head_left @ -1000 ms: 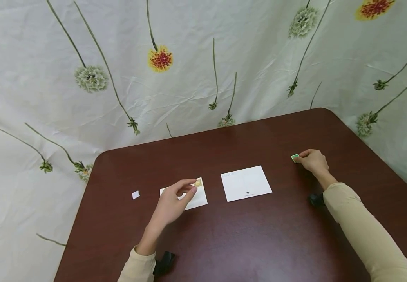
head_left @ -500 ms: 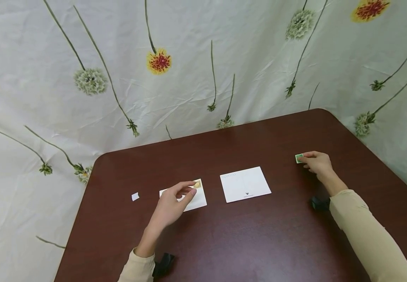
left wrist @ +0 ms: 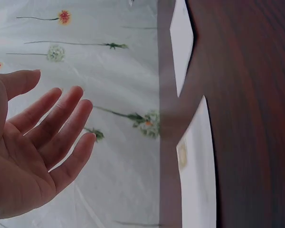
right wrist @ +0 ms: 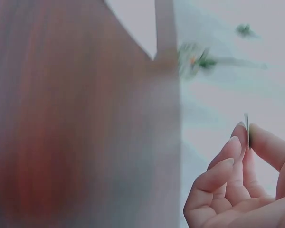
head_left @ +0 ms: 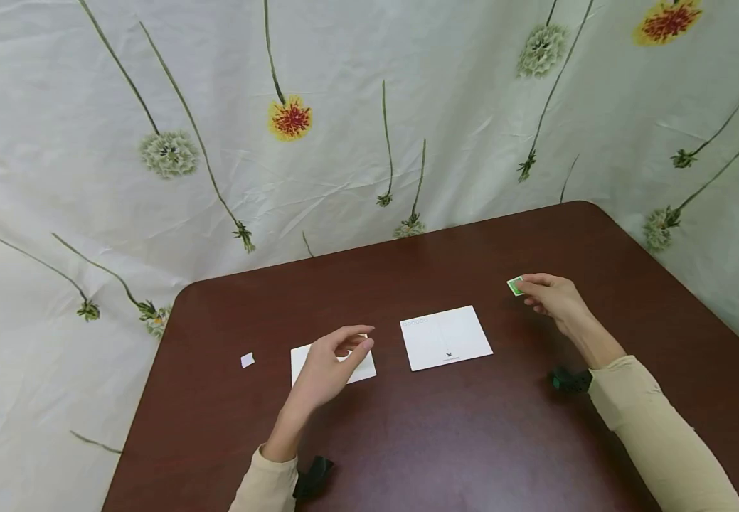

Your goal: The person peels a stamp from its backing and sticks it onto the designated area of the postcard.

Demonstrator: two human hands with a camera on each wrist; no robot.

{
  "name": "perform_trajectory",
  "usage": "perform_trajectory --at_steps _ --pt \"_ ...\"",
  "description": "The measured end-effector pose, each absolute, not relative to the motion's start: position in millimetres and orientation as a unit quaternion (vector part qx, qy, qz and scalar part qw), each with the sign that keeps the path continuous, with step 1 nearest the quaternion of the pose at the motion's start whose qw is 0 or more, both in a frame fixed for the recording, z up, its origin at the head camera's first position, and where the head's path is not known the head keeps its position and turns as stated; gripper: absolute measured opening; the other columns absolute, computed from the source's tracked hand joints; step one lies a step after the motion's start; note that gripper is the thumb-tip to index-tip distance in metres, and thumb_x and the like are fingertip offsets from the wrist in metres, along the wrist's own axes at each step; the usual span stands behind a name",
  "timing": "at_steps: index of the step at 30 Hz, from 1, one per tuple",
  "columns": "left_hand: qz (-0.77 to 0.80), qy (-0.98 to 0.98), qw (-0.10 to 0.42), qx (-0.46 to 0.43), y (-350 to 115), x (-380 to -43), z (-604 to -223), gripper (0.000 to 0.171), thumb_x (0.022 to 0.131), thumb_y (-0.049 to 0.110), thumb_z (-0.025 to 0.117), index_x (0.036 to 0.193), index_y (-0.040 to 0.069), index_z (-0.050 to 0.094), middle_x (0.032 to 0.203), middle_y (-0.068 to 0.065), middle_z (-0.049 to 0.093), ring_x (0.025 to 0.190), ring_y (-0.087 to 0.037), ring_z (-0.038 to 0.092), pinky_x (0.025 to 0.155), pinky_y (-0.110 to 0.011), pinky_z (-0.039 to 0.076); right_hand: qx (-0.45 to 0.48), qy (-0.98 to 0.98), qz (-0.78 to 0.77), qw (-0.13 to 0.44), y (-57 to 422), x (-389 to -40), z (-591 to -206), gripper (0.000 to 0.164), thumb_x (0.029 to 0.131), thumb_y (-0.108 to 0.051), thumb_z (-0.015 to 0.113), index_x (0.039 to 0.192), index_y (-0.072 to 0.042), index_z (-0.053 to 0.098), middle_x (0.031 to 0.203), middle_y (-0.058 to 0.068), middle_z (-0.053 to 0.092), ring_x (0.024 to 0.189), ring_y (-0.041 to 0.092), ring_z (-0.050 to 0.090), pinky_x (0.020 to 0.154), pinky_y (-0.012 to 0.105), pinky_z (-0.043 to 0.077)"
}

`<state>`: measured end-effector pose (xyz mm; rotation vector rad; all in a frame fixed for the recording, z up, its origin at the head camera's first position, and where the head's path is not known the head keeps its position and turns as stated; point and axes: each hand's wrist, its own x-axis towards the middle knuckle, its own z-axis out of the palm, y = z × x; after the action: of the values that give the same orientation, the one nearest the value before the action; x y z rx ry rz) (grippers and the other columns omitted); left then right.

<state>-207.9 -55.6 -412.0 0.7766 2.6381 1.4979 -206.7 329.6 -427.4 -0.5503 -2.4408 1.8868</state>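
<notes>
Nearest are two cream cloth sleeves [head_left: 660, 434], creased softly at the cuffs, with a black device [head_left: 314, 476] under each wrist; ahead of them the left hand [head_left: 333, 363] is raised over the left card [head_left: 363, 368], a stiff white rectangle; from the head the thumb and fingers of that hand make a rounded hook, while the left wrist view shows the fingers fanned and the thumb well apart from them; that same view alone shows the gold stamp [left wrist: 183, 156] at the card's corner, which the fingertips cover from the head.

A torn-looking white paper scrap [head_left: 247, 360] lies to the left; the right card [head_left: 444, 334] lies flat near the first, with a row of tiny rings and a small dark emblem that only the head view makes readable.

Farther right, the right hand [head_left: 555, 295] pinches a green stamp [head_left: 513, 286] between thumb and forefinger, above the counter [head_left: 407, 263]; the head view gives its green face and white border, the right wrist view its paper-thin edge, with the other fingers curled; the counter is dark red-brown, smooth and round-cornered; behind hangs a wrinkled, faintly glossy pale fabric [head_left: 343, 71], printed with dandelions and red-yellow blooms.
</notes>
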Motion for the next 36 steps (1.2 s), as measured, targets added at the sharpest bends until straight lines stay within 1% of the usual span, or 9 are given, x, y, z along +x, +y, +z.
perform_trajectory --at_steps 7,14,20,22,26,28,30,34,36 --pt "0.528 0.804 0.034 0.27 -18 -215 -408 0.024 0.094 0.018 0.063 0.116 0.009 0.067 0.097 -0.001 0.068 0.084 -0.015 0.065 0.077 -0.034 0.051 -0.106 -0.78 0.617 -0.023 268 -218 -404 0.041 0.093 -0.024 0.064 0.12 0.005 0.056 0.091 0.0 0.06 0.079 0.015 0.057 0.068 0.026 0.047" --pt "0.604 0.774 0.032 0.188 17 -227 -412 0.031 0.096 0.025 0.059 0.118 0.005 0.065 0.1 -0.008 0.069 0.09 -0.02 0.066 0.079 -0.037 0.051 -0.05 -0.764 0.643 -0.029 205 -222 -388 0.025 0.091 -0.017 0.067 0.107 0.001 0.063 0.083 -0.002 0.067 0.073 0.015 0.06 0.069 0.028 0.047" --pt "0.673 0.728 0.022 0.13 9 -232 -405 0.025 0.097 0.016 0.058 0.11 -0.004 0.064 0.092 -0.016 0.067 0.078 -0.022 0.065 0.074 -0.032 0.052 -0.007 -0.74 0.672 -0.027 167 -222 -380 0.019 0.09 -0.014 0.068 0.103 0.0 0.066 0.084 0.001 0.069 0.073 0.016 0.062 0.073 0.032 0.052" --pt "0.683 0.722 0.012 0.112 3 -233 -401 0.022 0.096 0.013 0.058 0.108 -0.004 0.065 0.09 -0.018 0.066 0.075 -0.019 0.064 0.071 -0.027 0.051 0.007 -0.74 0.673 0.008 159 -223 -379 0.019 0.09 -0.013 0.068 0.103 0.0 0.066 0.084 0.002 0.068 0.072 0.016 0.061 0.07 0.028 0.051" --pt "0.685 0.724 -0.009 0.084 -7 -235 -396 0.02 0.095 0.009 0.06 0.105 -0.007 0.066 0.091 -0.024 0.066 0.07 -0.012 0.061 0.069 -0.024 0.049 0.079 -0.769 0.618 0.146 145 -219 -385 0.018 0.087 -0.009 0.07 0.104 -0.002 0.068 0.088 0.004 0.065 0.074 0.014 0.06 0.064 0.024 0.049" --pt "0.68 0.729 -0.018 0.078 -11 -236 -394 0.019 0.094 0.007 0.06 0.104 -0.009 0.066 0.091 -0.024 0.066 0.069 -0.011 0.061 0.068 -0.024 0.049 0.141 -0.786 0.559 0.223 137 -216 -388 0.02 0.084 -0.004 0.073 0.104 -0.002 0.07 0.095 0.006 0.065 0.081 0.017 0.062 0.067 0.027 0.051" --pt "0.672 0.736 -0.028 0.074 -15 -236 -392 0.018 0.093 0.004 0.059 0.102 -0.01 0.066 0.09 -0.022 0.066 0.068 -0.01 0.059 0.066 -0.023 0.048 0.203 -0.795 0.5 0.276 131 -214 -391 0.025 0.08 -0.001 0.075 0.105 -0.001 0.07 0.102 0.009 0.065 0.09 0.021 0.062 0.073 0.032 0.052" --pt "0.659 0.748 -0.046 0.069 -21 -235 -388 0.017 0.093 0.005 0.06 0.1 -0.007 0.068 0.082 -0.012 0.067 0.066 -0.008 0.057 0.06 -0.021 0.045 0.262 -0.81 0.415 0.32 120 -212 -393 0.033 0.075 -0.001 0.08 0.107 -0.001 0.07 0.11 0.011 0.066 0.106 0.026 0.058 0.086 0.038 0.048" --pt "0.657 0.749 -0.049 0.066 -23 -234 -388 0.016 0.092 0.006 0.06 0.098 -0.005 0.069 0.079 -0.01 0.066 0.064 -0.009 0.057 0.059 -0.021 0.045 0.263 -0.82 0.392 0.325 117 -211 -394 0.038 0.073 -0.001 0.081 0.109 -0.001 0.068 0.111 0.011 0.066 0.106 0.026 0.058 0.086 0.037 0.049"
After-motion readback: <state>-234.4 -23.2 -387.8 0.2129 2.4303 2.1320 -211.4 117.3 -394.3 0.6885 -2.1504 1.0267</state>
